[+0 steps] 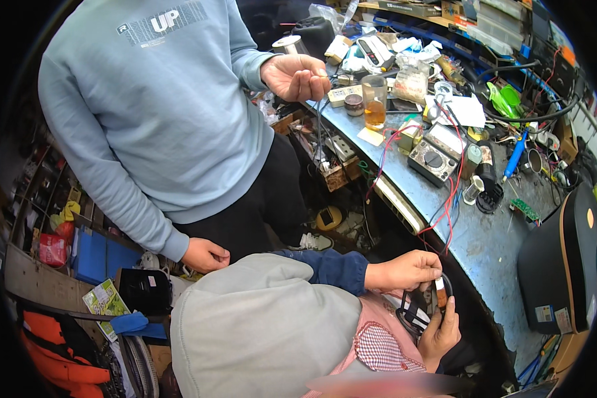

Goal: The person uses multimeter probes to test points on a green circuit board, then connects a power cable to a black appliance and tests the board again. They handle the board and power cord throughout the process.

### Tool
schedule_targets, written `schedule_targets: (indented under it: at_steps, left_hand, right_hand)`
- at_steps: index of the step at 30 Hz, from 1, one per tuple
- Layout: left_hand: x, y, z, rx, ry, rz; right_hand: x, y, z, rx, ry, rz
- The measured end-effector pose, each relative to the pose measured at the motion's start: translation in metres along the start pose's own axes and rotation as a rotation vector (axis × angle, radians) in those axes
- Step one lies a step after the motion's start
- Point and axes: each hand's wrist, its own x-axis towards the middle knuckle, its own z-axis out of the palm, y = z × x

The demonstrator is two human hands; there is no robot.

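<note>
**Two hands at one small piece beside a crowded bench**

Far left, toward eight o'clock, I see an orange cloth item (63, 361), and above it, nearer nine, a blue box (90, 257). At ten stands a co-worker in a pale blue sweatshirt (159, 126). That person's lower hand (205, 255) hangs at eight, fingers loosely curled; the raised hand (297, 76) is up at twelve, palm upward, fingers bent.

Between six and seven spreads the grey garment (265, 325) of the worker, over a pink apron (378, 315). A glass of amber liquid (375, 114) stands at one o'clock on the blue bench (481, 249).

At four, the worker's left hand (404, 270) pinches the upper end of an orange-brown and white piece (441, 296), thumb and fingers together on it. An analogue meter (434, 161) with red leads sits between two and three. Just below the piece, between four and five, the right hand (439, 339) has its fingertips closed on the lower end.

Near three lies a blue-handled tool (516, 156); rightmost, a black case (550, 265).
</note>
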Motion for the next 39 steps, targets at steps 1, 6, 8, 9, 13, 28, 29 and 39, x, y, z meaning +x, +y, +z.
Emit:
schedule_targets:
  at_steps: [1, 6, 8, 9, 13, 28, 29, 39]
  left_hand:
    - [-0.001, 0.001, 0.0, -0.006, -0.007, -0.004]
    - [0.009, -0.013, -0.001, -0.018, 0.001, 0.056]
    - [0.015, -0.015, -0.006, 0.005, -0.018, 0.106]
    - [0.015, -0.008, -0.001, -0.056, -0.045, 0.156]
    - [0.028, 0.016, 0.002, 0.062, -0.01, 0.146]
    - [0.043, 0.026, 0.079, 1.35, -0.446, 0.355]
    - [0.045, 0.045, 0.09, 1.192, -0.359, 0.431]
    - [0.213, 0.261, 0.151, 0.823, -0.092, 0.994]
  right_hand:
    - [0.008, -0.003, 0.001, -0.029, 0.071, -0.08]
    - [0.015, -0.013, 0.002, 0.111, 0.334, -0.247]
    - [0.003, -0.009, -0.008, 0.104, 0.239, -0.168]
    - [0.002, -0.011, -0.021, 0.041, 0.188, -0.108]
    - [0.012, -0.027, -0.057, 0.395, 0.803, 0.293]
    - [-0.005, -0.007, -0.179, 0.987, 1.251, 0.757]
    - [-0.009, 0.005, -0.169, 1.003, 1.133, 0.794]
    - [0.009, 0.073, -0.185, 0.727, 0.785, 0.889]
